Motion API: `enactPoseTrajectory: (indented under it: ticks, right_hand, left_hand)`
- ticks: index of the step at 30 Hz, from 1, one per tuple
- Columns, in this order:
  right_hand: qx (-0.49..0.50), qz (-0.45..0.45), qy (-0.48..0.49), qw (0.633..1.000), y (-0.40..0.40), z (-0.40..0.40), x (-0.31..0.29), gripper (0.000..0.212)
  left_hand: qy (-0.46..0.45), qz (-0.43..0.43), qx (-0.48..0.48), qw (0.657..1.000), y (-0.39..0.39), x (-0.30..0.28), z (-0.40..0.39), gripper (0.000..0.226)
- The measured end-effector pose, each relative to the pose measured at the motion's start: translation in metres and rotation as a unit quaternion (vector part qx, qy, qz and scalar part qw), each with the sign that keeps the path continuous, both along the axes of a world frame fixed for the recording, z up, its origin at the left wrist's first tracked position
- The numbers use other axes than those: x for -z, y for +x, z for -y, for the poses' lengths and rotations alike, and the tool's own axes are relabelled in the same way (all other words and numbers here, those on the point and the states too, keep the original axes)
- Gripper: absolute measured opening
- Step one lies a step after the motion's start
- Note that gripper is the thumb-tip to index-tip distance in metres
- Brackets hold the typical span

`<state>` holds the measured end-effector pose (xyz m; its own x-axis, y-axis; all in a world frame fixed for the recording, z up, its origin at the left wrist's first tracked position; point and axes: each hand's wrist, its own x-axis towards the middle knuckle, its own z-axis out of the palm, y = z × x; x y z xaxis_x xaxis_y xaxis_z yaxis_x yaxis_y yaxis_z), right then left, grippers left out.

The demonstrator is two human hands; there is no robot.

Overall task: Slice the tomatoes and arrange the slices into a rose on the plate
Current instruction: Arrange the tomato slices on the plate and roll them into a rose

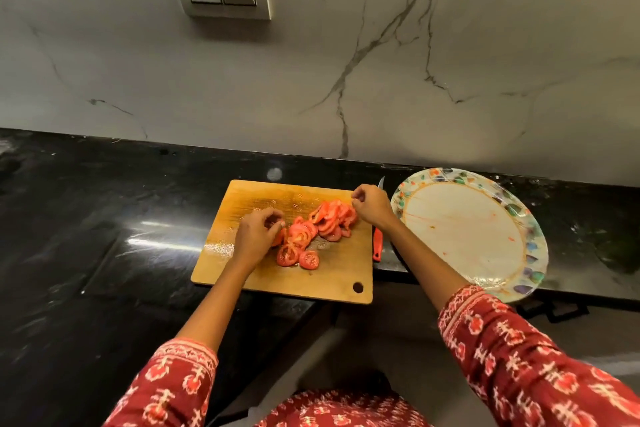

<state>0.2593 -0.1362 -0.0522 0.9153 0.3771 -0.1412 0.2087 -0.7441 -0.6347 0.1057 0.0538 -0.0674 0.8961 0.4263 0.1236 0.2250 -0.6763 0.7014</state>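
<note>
Slicing looks done from where I sit: tomato slices [313, 230] lie heaped in two loose piles on the wooden cutting board [242, 274], no whole tomato visible. Knife [377, 246] lies on the counter between board and plate, partly hidden by my right arm. Plate [467, 229] holds no slices, only juice smears, so the rose isn't started. Left hand [258, 232] has its fingers curled at the near pile, seems to pinch a slice. Right hand [370, 206] is loosely curled over the far pile; can't tell if it holds anything. I judge all the arranging is left
</note>
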Motion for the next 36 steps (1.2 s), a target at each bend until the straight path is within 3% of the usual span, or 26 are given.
enactPoseTrajectory:
  ticks: [7, 10, 15, 22, 28, 36]
  right_hand:
    - [-0.064, -0.099, -0.103, 0.988, 0.013, -0.006, -0.002, 0.022]
    - [-0.061, -0.149, -0.059, 0.985, 0.016, -0.001, -0.006, 0.008]
    - [-0.048, -0.261, 0.021, 0.964, 0.018, 0.013, -0.014, 0.019]
    - [-0.008, -0.245, 0.109, 0.963, 0.025, 0.027, -0.029, 0.016]
    - [0.016, -0.289, 0.183, 0.939, 0.031, 0.036, -0.042, 0.007]
    - [0.021, -0.285, 0.194, 0.938, 0.023, 0.03, -0.036, 0.007]
  left_hand:
    - [-0.01, -0.098, 0.083, 0.992, 0.054, -0.009, 0.012, 0.028]
    - [-0.009, -0.137, 0.119, 0.983, 0.074, -0.008, 0.017, 0.038]
    - [0.029, -0.181, 0.184, 0.966, 0.097, -0.008, 0.029, 0.045]
    - [0.005, -0.168, 0.171, 0.971, 0.103, -0.002, 0.022, 0.029]
    - [-0.01, -0.132, 0.165, 0.977, 0.098, -0.011, 0.008, 0.019]
    - [-0.045, -0.13, 0.17, 0.976, 0.093, -0.029, 0.008, 0.015]
